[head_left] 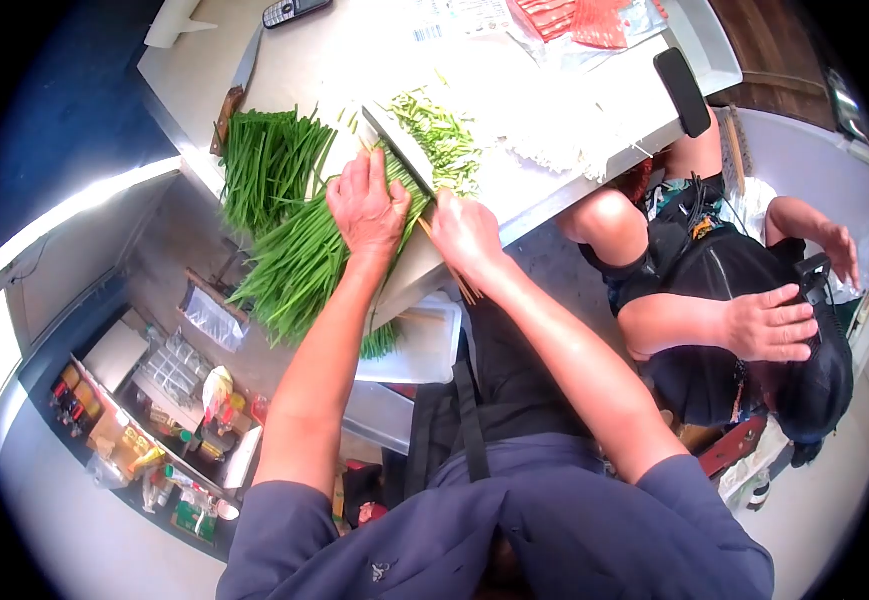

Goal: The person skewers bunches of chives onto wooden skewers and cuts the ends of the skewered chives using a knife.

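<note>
My left hand point(367, 208) presses down on a thick bunch of garlic chives point(299, 262), its fingers closed over the stalks near the blade. Wrapped round a knife handle, my right hand point(462, 232) keeps the knife point(399, 148) slanted across the cut end of the bunch. Short chopped chive pieces point(439, 140) lie on the far side of the blade. A second bunch of chives point(269, 165) rests to the left of my left hand. Thin wooden sticks point(467, 290) show below my right hand; whether it touches them I cannot tell.
Another knife point(226, 112) with a wooden handle lies at the table's left edge. A keypad phone point(292, 10), red packaged food point(584, 20) and a black phone point(681, 92) are on the white table point(544, 205). A white tray point(434, 345) sits below. A person point(734, 300) sits at right.
</note>
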Motion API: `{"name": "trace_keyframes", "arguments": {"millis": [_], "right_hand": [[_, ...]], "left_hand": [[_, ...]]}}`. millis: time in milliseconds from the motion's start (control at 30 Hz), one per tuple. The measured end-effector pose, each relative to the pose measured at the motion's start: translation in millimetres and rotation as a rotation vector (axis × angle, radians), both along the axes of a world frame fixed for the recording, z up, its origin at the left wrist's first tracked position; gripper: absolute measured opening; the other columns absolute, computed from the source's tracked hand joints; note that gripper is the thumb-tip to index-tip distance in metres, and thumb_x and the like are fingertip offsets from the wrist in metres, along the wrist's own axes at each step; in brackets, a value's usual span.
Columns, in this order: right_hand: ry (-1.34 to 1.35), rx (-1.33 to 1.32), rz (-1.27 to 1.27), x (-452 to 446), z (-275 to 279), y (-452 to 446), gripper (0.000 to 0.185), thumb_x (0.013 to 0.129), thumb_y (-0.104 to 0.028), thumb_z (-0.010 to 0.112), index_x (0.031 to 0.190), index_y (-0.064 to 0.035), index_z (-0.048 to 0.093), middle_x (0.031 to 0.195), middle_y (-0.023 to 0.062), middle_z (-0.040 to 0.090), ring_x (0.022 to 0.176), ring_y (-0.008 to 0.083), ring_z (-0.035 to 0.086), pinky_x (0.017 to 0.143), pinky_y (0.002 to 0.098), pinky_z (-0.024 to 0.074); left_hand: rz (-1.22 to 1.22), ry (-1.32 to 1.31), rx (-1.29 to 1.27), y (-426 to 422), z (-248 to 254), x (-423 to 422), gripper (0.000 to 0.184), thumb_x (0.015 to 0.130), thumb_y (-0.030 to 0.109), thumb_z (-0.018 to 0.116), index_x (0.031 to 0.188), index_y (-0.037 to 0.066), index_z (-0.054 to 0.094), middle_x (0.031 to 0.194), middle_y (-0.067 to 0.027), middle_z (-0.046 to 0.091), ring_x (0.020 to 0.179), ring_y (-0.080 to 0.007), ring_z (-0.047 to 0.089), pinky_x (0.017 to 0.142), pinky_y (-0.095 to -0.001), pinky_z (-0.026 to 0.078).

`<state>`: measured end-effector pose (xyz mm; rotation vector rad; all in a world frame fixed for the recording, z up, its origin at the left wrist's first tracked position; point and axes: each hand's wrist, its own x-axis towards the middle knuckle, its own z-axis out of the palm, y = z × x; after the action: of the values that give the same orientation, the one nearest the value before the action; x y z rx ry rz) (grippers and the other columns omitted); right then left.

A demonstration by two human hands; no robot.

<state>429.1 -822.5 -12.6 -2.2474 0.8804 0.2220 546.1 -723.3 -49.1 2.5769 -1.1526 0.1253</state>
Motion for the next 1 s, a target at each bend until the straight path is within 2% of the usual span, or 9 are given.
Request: {"name": "trace_keyframes", "arguments": {"millis": [133,200,333,433,533,600,633,700,1000], "right_hand": [[-0.067,-0.041,0.005,37,-16,-25,0.018,0.086,-0.015,0.058,0.089,0.0015,0.062,0.073,0.022,0.068,0.069,0.0394,0.069,0.068,0.0487,0.0558],[-0.02,0.331,-0.052,34,-19,-49,0.021,0.087,-0.018,0.056,0.093,0.0012,0.063,0.076,0.0212,0.069,0.068,0.036,0.07,0.068,0.0469,0.0563],[-0.089,0.512,-0.232,35,4,-68,0.026,0.086,-0.017,0.052,0.102,-0.0006,0.065,0.068,0.0196,0.066,0.061,0.0296,0.069,0.066,0.0436,0.0565],[-0.138,0.436,-0.261,40,13,-69,0.024,0.085,-0.017,0.052,0.093,0.0001,0.066,0.065,0.0179,0.065,0.06,0.029,0.068,0.066,0.0426,0.0562],[-0.188,0.38,-0.256,39,22,-70,0.022,0.084,-0.018,0.054,0.082,0.0007,0.066,0.064,0.0169,0.065,0.062,0.0312,0.068,0.067,0.0441,0.0559],[-0.325,0.028,-0.105,39,15,-66,0.02,0.083,-0.017,0.055,0.088,-0.0008,0.066,0.07,0.0176,0.067,0.068,0.033,0.069,0.068,0.0452,0.0557],[-0.325,0.032,-0.097,39,14,-66,0.02,0.083,-0.017,0.055,0.088,-0.0008,0.066,0.07,0.0176,0.067,0.068,0.033,0.069,0.068,0.0452,0.0557],[-0.353,-0.207,0.108,41,10,-66,0.028,0.085,-0.018,0.059,0.108,-0.0028,0.065,0.077,0.0164,0.067,0.074,0.0336,0.068,0.066,0.0439,0.055],[-0.327,-0.401,0.34,39,-3,-61,0.034,0.085,-0.017,0.068,0.119,-0.012,0.065,0.085,0.0085,0.064,0.078,0.0306,0.066,0.066,0.0433,0.0539]], "left_hand": [[-0.006,-0.033,-0.004,1,-1,1,0.053,0.078,0.024,0.066,0.128,0.006,0.06,0.125,-0.0102,0.059,0.117,-0.0257,0.054,0.098,-0.0453,0.039],[-0.008,-0.027,-0.008,0,0,0,0.053,0.079,0.024,0.066,0.128,0.006,0.06,0.125,-0.0102,0.059,0.117,-0.0258,0.054,0.098,-0.0453,0.039],[0.012,0.03,-0.002,1,1,-4,0.052,0.082,0.023,0.064,0.131,0.008,0.057,0.128,-0.0109,0.057,0.12,-0.0267,0.053,0.102,-0.0465,0.037],[0.002,-0.041,-0.02,1,0,-1,0.051,0.078,0.023,0.065,0.126,0.007,0.06,0.125,-0.0087,0.058,0.115,-0.025,0.055,0.097,-0.0455,0.039],[0.008,-0.001,-0.006,1,3,-2,0.052,0.081,0.022,0.065,0.131,0.008,0.057,0.127,-0.0102,0.058,0.119,-0.0261,0.054,0.101,-0.0457,0.038],[0.008,0.001,-0.017,1,3,-1,0.052,0.081,0.022,0.065,0.131,0.008,0.057,0.127,-0.0102,0.058,0.119,-0.0262,0.054,0.1,-0.0452,0.038],[0.004,0.007,-0.025,1,3,-2,0.052,0.081,0.023,0.065,0.131,0.008,0.057,0.126,-0.0102,0.058,0.118,-0.0263,0.054,0.1,-0.0448,0.039],[0.012,0.002,-0.021,1,3,-1,0.052,0.081,0.023,0.065,0.13,0.008,0.057,0.126,-0.0102,0.058,0.118,-0.0265,0.054,0.099,-0.0446,0.039],[0.016,0.017,-0.11,3,8,0,0.047,0.081,0.025,0.066,0.124,0.006,0.062,0.123,-0.01,0.06,0.115,-0.0262,0.055,0.098,-0.0444,0.039]]}}
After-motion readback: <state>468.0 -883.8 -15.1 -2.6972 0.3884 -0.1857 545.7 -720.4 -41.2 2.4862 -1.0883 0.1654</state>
